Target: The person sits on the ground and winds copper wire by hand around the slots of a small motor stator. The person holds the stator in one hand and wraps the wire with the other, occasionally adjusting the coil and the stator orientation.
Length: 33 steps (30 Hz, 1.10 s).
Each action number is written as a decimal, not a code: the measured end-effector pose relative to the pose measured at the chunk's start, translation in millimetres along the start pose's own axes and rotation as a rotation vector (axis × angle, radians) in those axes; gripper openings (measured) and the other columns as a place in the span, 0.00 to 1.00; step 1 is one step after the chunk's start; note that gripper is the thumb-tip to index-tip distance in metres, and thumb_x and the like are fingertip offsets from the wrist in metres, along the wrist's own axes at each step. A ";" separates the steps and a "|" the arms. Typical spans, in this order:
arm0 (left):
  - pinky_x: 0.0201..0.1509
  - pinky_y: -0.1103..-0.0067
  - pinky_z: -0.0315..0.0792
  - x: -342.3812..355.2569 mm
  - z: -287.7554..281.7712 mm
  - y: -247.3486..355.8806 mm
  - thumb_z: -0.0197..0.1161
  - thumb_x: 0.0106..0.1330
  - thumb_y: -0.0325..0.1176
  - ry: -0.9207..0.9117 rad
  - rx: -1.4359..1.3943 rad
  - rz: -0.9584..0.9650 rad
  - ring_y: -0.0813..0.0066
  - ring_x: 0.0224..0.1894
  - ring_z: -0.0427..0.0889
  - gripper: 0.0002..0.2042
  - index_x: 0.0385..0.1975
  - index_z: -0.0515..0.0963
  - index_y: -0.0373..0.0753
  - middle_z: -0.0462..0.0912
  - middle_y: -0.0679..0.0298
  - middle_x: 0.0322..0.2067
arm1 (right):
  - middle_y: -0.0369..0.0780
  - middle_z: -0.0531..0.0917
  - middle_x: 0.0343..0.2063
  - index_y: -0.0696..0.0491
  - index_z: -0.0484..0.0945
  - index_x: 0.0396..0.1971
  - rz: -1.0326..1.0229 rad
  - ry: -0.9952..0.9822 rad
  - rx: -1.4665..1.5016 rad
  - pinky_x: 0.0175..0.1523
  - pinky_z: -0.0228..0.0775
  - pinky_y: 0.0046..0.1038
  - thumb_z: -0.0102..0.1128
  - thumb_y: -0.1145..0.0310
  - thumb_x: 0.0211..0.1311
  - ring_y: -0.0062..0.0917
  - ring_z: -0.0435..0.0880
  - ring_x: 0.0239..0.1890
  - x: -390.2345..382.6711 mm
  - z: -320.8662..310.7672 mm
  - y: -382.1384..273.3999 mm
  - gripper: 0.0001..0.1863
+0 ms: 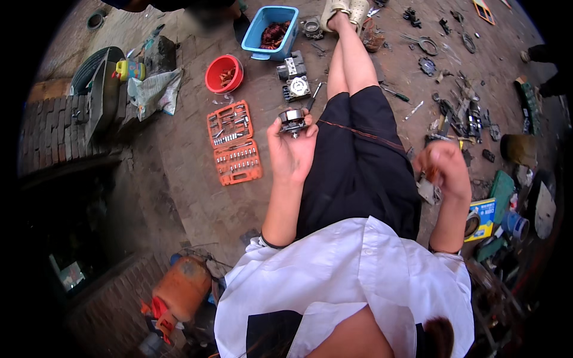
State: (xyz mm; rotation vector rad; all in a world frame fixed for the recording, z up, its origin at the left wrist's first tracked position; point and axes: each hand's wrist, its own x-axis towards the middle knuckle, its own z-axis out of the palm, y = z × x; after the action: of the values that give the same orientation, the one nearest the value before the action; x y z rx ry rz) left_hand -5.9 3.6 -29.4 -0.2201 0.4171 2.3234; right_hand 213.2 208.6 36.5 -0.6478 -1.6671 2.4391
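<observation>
My left hand (293, 156) is raised beside my lap, its fingers and thumb closed around a round metal part (292, 117). That part has a shiny rim, a dark body and a small stud underneath. Over the right side of my lap, my right hand (444, 164) is curled and slightly blurred. Something reddish-brown shows at its fingers, too smeared to name. On the ground beyond my left hand lie a silvery round-faced machine part (296, 89) and a metal block (292, 67). A dark-handled tool (314, 97) rests close to my thigh.
To the left lies an opened orange socket set case (234, 143). A red bucket (224, 74) and a blue tub (270, 33) hold reddish-brown scraps. Metal parts (473, 119) and a green-handled screwdriver (395, 93) lie rightward. An orange cylinder (184, 289) is at lower left. Another person stands at the top.
</observation>
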 end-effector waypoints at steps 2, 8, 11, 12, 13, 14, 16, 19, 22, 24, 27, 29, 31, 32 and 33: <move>0.39 0.77 0.66 2.4 -1.3 -2.5 0.54 0.65 0.38 0.016 0.068 0.041 0.66 0.39 0.72 0.13 0.40 0.72 0.33 0.75 0.53 0.38 | 0.36 0.76 0.12 0.58 0.75 0.16 0.116 -0.144 -0.203 0.22 0.64 0.23 0.58 0.65 0.60 0.16 0.76 0.18 -16.8 15.3 -12.6 0.16; 0.37 0.77 0.67 4.0 2.3 -28.3 0.51 0.68 0.35 0.053 0.465 0.208 0.67 0.35 0.75 0.12 0.44 0.66 0.34 0.75 0.57 0.34 | 0.41 0.69 0.10 0.57 0.68 0.12 -0.375 -0.677 -0.581 0.22 0.62 0.32 0.58 0.69 0.57 0.37 0.71 0.15 -2.9 78.2 -35.5 0.16; 0.36 0.77 0.67 0.4 3.8 -29.0 0.49 0.68 0.34 0.061 0.503 0.189 0.67 0.34 0.76 0.12 0.45 0.66 0.34 0.75 0.56 0.33 | 0.41 0.68 0.10 0.56 0.64 0.11 -0.395 -0.798 -0.612 0.24 0.63 0.32 0.60 0.71 0.55 0.37 0.71 0.16 -0.1 90.8 -38.2 0.17; 0.36 0.77 0.67 0.1 6.2 -29.4 0.49 0.68 0.34 0.052 0.526 0.185 0.67 0.34 0.76 0.12 0.45 0.66 0.34 0.75 0.56 0.34 | 0.41 0.67 0.10 0.56 0.64 0.11 -0.395 -0.817 -0.624 0.24 0.63 0.32 0.60 0.71 0.55 0.37 0.71 0.16 0.0 92.3 -39.9 0.17; 0.36 0.77 0.67 -1.9 8.4 -28.8 0.49 0.68 0.34 0.048 0.550 0.181 0.67 0.34 0.76 0.12 0.45 0.66 0.33 0.75 0.55 0.34 | 0.41 0.67 0.10 0.56 0.64 0.11 -0.394 -0.838 -0.630 0.24 0.63 0.32 0.59 0.71 0.55 0.37 0.71 0.16 -0.2 94.3 -40.6 0.17; 0.36 0.77 0.67 -3.4 9.3 -28.4 0.49 0.68 0.34 0.044 0.575 0.177 0.67 0.34 0.76 0.12 0.45 0.66 0.33 0.75 0.55 0.34 | 0.41 0.67 0.10 0.56 0.64 0.11 -0.392 -0.860 -0.637 0.24 0.63 0.32 0.59 0.71 0.55 0.37 0.71 0.16 -0.1 96.6 -40.8 0.17; 0.36 0.77 0.67 -4.3 7.4 -33.4 0.49 0.68 0.35 0.034 0.585 0.153 0.67 0.33 0.76 0.12 0.45 0.66 0.33 0.76 0.54 0.34 | 0.44 0.69 0.10 0.57 0.65 0.11 -0.384 -0.878 -0.632 0.22 0.60 0.36 0.59 0.68 0.54 0.41 0.71 0.16 0.9 102.6 -40.4 0.18; 0.35 0.78 0.66 -3.3 1.7 -37.6 0.49 0.68 0.36 0.023 0.537 0.049 0.66 0.33 0.74 0.13 0.42 0.68 0.33 0.76 0.50 0.35 | 0.45 0.69 0.10 0.58 0.66 0.10 -0.384 -0.901 -0.595 0.21 0.58 0.38 0.58 0.66 0.54 0.43 0.70 0.15 2.6 110.6 -36.5 0.18; 0.33 0.79 0.64 0.3 -3.3 -33.6 0.50 0.65 0.38 0.029 0.239 -0.250 0.70 0.31 0.70 0.14 0.39 0.71 0.31 0.73 0.52 0.35 | 0.45 0.69 0.10 0.57 0.66 0.11 -0.341 -0.915 -0.518 0.21 0.57 0.37 0.57 0.65 0.56 0.42 0.69 0.14 2.6 109.4 -39.1 0.19; 0.32 0.80 0.63 1.7 -4.9 -25.3 0.50 0.64 0.39 -0.009 -0.069 -0.497 0.72 0.30 0.68 0.15 0.39 0.72 0.31 0.71 0.54 0.35 | 0.44 0.68 0.09 0.57 0.65 0.11 -0.295 -0.912 -0.481 0.20 0.56 0.36 0.57 0.65 0.58 0.41 0.68 0.14 2.2 104.6 -43.0 0.20; 0.31 0.81 0.61 1.6 -8.1 -18.2 0.51 0.63 0.39 -0.009 -0.123 -0.534 0.74 0.31 0.66 0.16 0.39 0.74 0.30 0.70 0.57 0.35 | 0.43 0.67 0.09 0.57 0.65 0.11 -0.261 -0.899 -0.462 0.19 0.55 0.34 0.56 0.64 0.60 0.38 0.67 0.13 -0.4 92.0 -43.1 0.21; 0.32 0.81 0.62 1.4 -9.0 -14.9 0.51 0.63 0.39 -0.024 -0.130 -0.533 0.74 0.31 0.66 0.16 0.39 0.74 0.30 0.70 0.56 0.34 | 0.41 0.66 0.08 0.57 0.66 0.11 -0.284 -0.894 -0.454 0.19 0.56 0.32 0.56 0.63 0.61 0.34 0.68 0.11 -1.4 85.6 -39.3 0.21; 0.31 0.81 0.62 1.0 -7.5 -12.9 0.52 0.63 0.39 -0.019 -0.096 -0.502 0.74 0.31 0.66 0.16 0.38 0.75 0.30 0.70 0.56 0.34 | 0.38 0.70 0.09 0.57 0.68 0.12 -0.138 -0.821 -0.244 0.22 0.62 0.29 0.56 0.62 0.62 0.29 0.71 0.12 -2.9 78.4 -45.8 0.21; 0.31 0.81 0.62 0.9 -7.7 -12.3 0.52 0.63 0.39 -0.010 -0.079 -0.471 0.73 0.31 0.66 0.16 0.38 0.75 0.30 0.71 0.56 0.34 | 0.37 0.72 0.10 0.58 0.70 0.13 -0.066 -0.782 -0.141 0.23 0.65 0.28 0.55 0.61 0.63 0.26 0.72 0.12 -3.8 75.4 -48.3 0.22; 0.31 0.80 0.62 0.8 -8.1 -11.8 0.52 0.63 0.39 -0.002 -0.062 -0.441 0.73 0.31 0.66 0.16 0.37 0.75 0.30 0.71 0.56 0.34 | 0.37 0.74 0.12 0.58 0.71 0.15 -0.156 -0.616 0.022 0.29 0.67 0.28 0.54 0.59 0.64 0.25 0.73 0.13 -4.1 73.3 -45.5 0.21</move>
State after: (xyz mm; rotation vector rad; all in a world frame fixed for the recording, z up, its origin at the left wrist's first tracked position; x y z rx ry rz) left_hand 2.2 9.0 -39.9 -0.3070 0.2636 1.9036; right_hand 180.5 161.8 101.3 0.2710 -1.7752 2.6923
